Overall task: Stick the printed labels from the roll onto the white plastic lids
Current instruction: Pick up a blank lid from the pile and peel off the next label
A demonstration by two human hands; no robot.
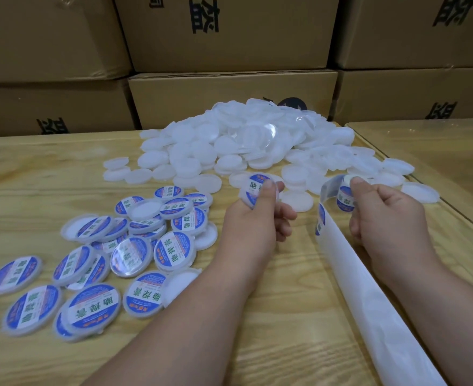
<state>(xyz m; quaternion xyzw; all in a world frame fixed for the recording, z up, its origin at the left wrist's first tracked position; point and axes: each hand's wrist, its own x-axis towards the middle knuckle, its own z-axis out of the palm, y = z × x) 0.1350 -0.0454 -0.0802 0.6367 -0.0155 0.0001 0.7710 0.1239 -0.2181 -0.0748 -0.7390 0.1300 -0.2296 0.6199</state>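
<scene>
Lid in my left hand, label strip in my right.
My left hand (260, 215) pinches a round labelled lid (253, 190), my thumb hiding half its print. My right hand (383, 215) grips the glossy backing strip (374, 296), cut off at the frame's bottom. Beyond the held lid lies the heap of plain white lids (246, 140); left of it, finished labelled lids (135, 246) on the wooden table (285, 344).

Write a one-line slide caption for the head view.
Left hand holds a labelled lid; right hand peels a label off the backing strip.
</scene>
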